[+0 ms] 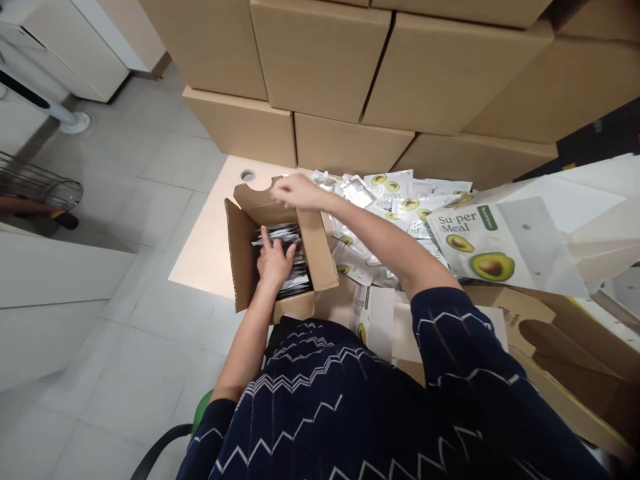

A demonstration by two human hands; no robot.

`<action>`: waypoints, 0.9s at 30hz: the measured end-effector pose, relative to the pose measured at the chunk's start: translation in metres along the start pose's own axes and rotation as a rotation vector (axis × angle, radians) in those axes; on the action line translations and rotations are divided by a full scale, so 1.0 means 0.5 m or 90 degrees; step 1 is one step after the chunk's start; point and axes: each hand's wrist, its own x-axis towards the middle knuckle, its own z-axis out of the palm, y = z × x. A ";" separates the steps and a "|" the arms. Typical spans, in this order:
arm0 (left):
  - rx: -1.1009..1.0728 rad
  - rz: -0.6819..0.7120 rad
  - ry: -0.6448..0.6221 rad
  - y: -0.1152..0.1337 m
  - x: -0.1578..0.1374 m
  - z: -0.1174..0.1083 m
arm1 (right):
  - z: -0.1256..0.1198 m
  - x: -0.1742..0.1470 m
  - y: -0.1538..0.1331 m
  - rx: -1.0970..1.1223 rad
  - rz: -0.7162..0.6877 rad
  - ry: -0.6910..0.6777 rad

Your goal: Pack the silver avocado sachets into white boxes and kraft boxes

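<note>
An open cardboard box [241, 257] stands at the table's edge, holding a row of thin foil packets [295, 283]. My left hand [275, 260] reaches into it with fingers spread, lying on top of the packets. Over the far right corner of the box is my right hand [300, 192], fingers curled together beside the far flap [257, 200]. Whatever is between those fingers, if anything, is hidden. White pouches [417, 207] printed with avocados lie in a heap just right of the box, partly under my right forearm.
Stacked cartons [345, 60] form a wall behind the table [200, 247]. At right are a larger "Su-per Meal" pouch [475, 243] and an opened carton [570, 347]. A wire basket [40, 183] and white cabinet [55, 293] stand left, across the tiled floor [135, 373].
</note>
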 end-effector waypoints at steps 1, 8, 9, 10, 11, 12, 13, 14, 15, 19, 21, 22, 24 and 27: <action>0.002 0.000 -0.001 0.001 -0.001 0.000 | -0.026 -0.013 0.025 0.023 0.043 0.056; -0.002 0.001 -0.006 0.007 -0.007 -0.004 | -0.049 -0.151 0.280 -0.196 0.442 -0.081; -0.001 0.000 -0.007 0.007 -0.008 -0.004 | -0.029 -0.174 0.302 -0.209 0.492 -0.138; 0.002 0.001 -0.005 0.006 -0.008 -0.003 | -0.008 -0.196 0.317 -0.216 0.525 -0.179; 0.004 0.003 -0.002 0.006 -0.008 -0.003 | 0.014 -0.215 0.325 -0.221 0.542 -0.195; 0.005 0.005 0.001 0.006 -0.008 -0.002 | 0.035 -0.231 0.329 -0.227 0.544 -0.195; 0.006 0.005 0.004 0.005 -0.007 -0.001 | 0.053 -0.243 0.330 -0.238 0.541 -0.186; 0.006 0.005 0.005 0.005 -0.007 0.000 | 0.069 -0.251 0.329 -0.251 0.538 -0.177; 0.006 0.004 0.005 0.005 -0.006 0.001 | 0.081 -0.255 0.329 -0.263 0.543 -0.168; 0.008 0.005 -0.004 0.005 -0.005 0.003 | 0.088 -0.248 0.340 -0.225 0.623 -0.122; 0.006 0.005 -0.008 0.005 -0.005 0.003 | 0.074 -0.240 0.350 -0.161 0.633 -0.091; 0.005 0.005 -0.009 0.005 -0.005 0.003 | 0.067 -0.237 0.353 -0.126 0.621 -0.080; 0.003 0.003 -0.009 0.005 -0.006 0.003 | 0.055 -0.233 0.353 -0.042 0.583 -0.052; 0.007 0.004 -0.006 0.005 -0.007 0.002 | 0.045 -0.229 0.344 0.149 0.542 0.027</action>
